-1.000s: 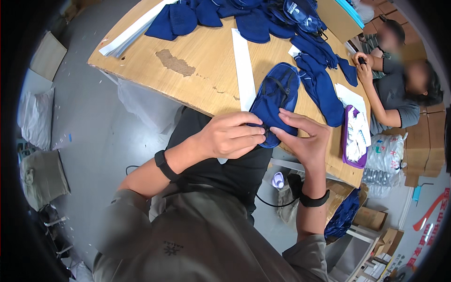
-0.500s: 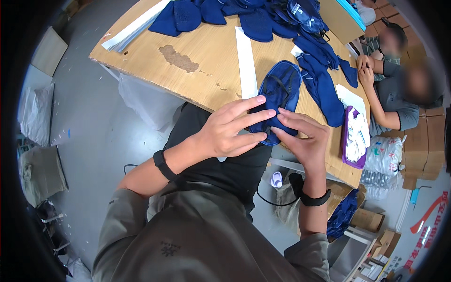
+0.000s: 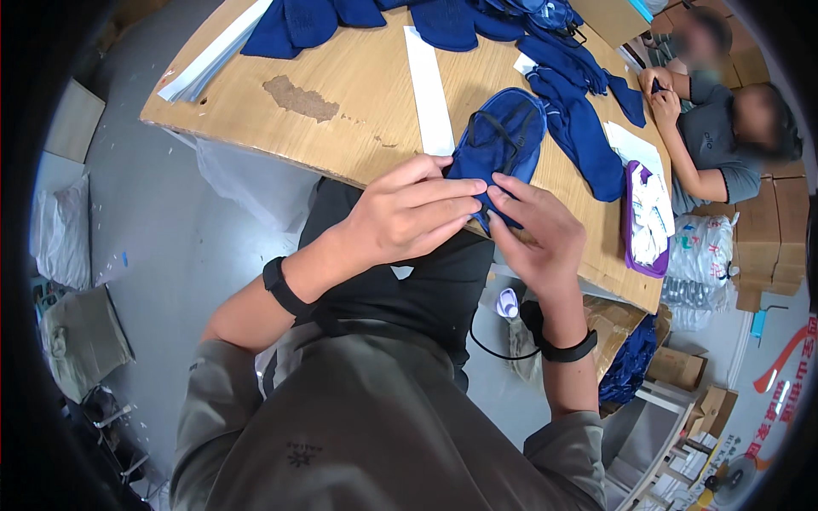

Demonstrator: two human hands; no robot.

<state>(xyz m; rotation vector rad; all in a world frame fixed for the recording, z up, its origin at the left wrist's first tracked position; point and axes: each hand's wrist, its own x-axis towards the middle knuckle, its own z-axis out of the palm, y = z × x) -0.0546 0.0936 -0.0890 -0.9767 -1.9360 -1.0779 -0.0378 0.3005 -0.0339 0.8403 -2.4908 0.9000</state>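
A dark blue oval pouch (image 3: 527, 136) with a see-through mesh face and a black cord lies at the table's near edge, its long end pointing away from me. My left hand (image 3: 409, 213) presses its near left end, fingers together and thumb hidden. From the other side my right hand (image 3: 541, 228) pinches the same near end between thumb and fingers. The fingertips of both hands almost meet there, covering what is between them. Right of the pouch lie navy knitted socks (image 3: 584, 145), and a white paper strip (image 3: 429, 94) lies to its left.
More navy socks (image 3: 311, 21) lie along the table's far side, beside stacked paper strips (image 3: 213, 55). A purple tray (image 3: 645, 269) of white slips stands at the right edge. Beyond it sits a co-worker (image 3: 720, 128), hands on the table. Below are an open carton (image 3: 615, 328) and shelving.
Both hands have drawn closer together at the pouch's near end, and my left fingers, spread before, are now bunched. The view has shifted slightly.
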